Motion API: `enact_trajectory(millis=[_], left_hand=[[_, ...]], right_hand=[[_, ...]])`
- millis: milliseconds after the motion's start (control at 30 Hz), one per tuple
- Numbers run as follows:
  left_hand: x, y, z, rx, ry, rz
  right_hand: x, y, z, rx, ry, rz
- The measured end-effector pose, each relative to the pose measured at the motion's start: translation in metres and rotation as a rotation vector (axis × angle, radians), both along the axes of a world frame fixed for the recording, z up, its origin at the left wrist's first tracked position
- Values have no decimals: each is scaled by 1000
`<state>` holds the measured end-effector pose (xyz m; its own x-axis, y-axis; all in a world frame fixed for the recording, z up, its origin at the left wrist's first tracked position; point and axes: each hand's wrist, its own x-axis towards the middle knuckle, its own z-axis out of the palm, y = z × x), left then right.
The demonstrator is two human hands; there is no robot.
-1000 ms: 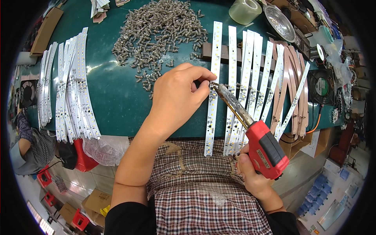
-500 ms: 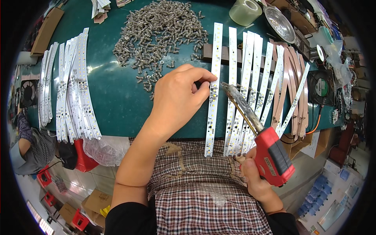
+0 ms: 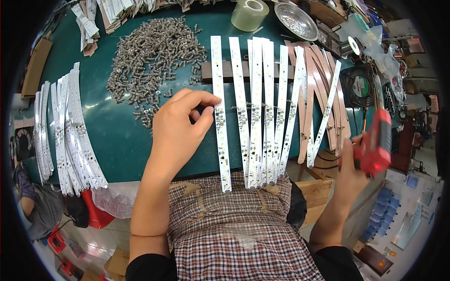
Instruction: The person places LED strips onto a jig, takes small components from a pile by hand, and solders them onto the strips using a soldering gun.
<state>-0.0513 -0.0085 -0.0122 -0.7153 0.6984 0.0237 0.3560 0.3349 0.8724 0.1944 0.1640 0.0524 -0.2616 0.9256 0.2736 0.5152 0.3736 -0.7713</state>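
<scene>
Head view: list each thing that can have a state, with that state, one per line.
Left grip: at the edge of a white strip, hold unclear
Right grip: closed around a red soldering gun
Red soldering gun: held away from the white strip
White strip: lying across a brown bar
Metal pieces: heaped loose
Tape roll: hole facing up
Right fan: cannot tell if running

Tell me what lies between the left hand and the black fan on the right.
In the head view, white strips, then pinkish-brown strips with a slanting white strip, lie between the left hand and fan.
</scene>
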Motion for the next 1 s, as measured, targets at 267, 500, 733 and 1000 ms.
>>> enact_trajectory(millis=[267,500,733,1000], left_hand=[[8,0,10,13,50,-90],[17,2,11,74,-107,-32],[23,4,15,112,-108,-26],[18,1,11,-42,47,-48]], right_hand=[[-19,52,-45,429,-532,37],[-36,62,-49,443,-537,3],[-29,67,-48,433,-486,-9],[17,26,-8,330,45,162]])
